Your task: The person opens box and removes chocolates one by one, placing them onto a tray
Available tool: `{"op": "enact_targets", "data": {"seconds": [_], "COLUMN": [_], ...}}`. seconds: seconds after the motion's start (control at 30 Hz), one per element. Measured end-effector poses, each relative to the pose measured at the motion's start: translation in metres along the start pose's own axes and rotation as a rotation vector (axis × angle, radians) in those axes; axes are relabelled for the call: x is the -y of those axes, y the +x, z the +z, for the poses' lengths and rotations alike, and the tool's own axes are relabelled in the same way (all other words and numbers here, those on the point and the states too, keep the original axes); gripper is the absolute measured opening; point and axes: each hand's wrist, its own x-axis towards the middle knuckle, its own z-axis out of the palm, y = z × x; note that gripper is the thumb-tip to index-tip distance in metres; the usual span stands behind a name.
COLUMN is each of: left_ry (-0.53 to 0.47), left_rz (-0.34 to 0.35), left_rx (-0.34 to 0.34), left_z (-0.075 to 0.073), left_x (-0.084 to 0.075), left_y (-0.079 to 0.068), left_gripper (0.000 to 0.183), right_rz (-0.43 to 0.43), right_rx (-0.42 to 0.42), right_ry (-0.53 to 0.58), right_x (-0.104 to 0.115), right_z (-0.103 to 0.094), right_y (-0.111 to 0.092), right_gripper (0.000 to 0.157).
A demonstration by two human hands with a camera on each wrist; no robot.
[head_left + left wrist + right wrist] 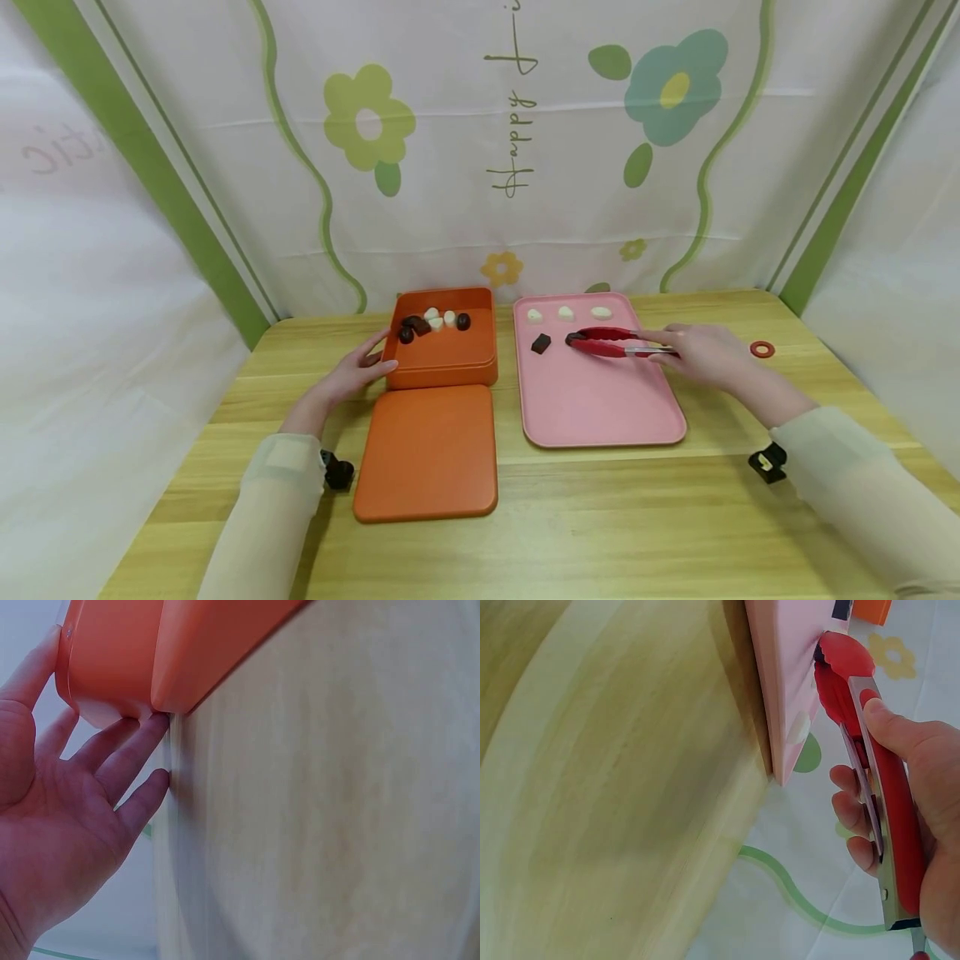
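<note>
My right hand (708, 354) grips red-and-silver tongs (889, 802). The tongs' tips are around a dark chocolate-like piece (571, 339) on the pink tray (600, 408); most of that piece is hidden by them. Left of it on the tray lies a dark square piece (541, 342), with white pieces (566, 313) in a row behind. My left hand (82, 787) touches the left side of the orange box (442, 379), its fingers fairly straight and thumb at the near corner. Inside the box are several dark pieces (463, 321) and white pieces (436, 323).
An orange lid (427, 454) lies flat on the wooden table (570, 517), directly in front of the box. A small red ring (762, 349) rests right of the tray. Behind the table hangs a flowered cloth (450, 200), with more cloth at both sides.
</note>
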Motion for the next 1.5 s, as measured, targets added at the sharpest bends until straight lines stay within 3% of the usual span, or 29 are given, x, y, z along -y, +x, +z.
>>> {"op": "enact_targets", "data": {"seconds": [0.7, 0.97, 1.5], "left_ry": [0.004, -0.012, -0.006], "left_rz": [0.011, 0.020, 0.032], "left_rx": [0.008, 0.010, 0.016], "left_z": [0.001, 0.001, 0.000], "left_x": [0.000, -0.001, 0.002], "left_y": [0.000, 0.001, 0.001], "left_gripper": [0.076, 0.077, 0.077], "right_rz": [0.024, 0.044, -0.033], "right_rx": [0.028, 0.012, -0.030], "right_ry": [0.004, -0.009, -0.037], "right_x": [-0.002, 0.001, 0.027], "right_z": [-0.002, -0.013, -0.032], "right_y": [-0.003, -0.005, 0.029], "right_gripper": [0.050, 0.053, 0.054]}}
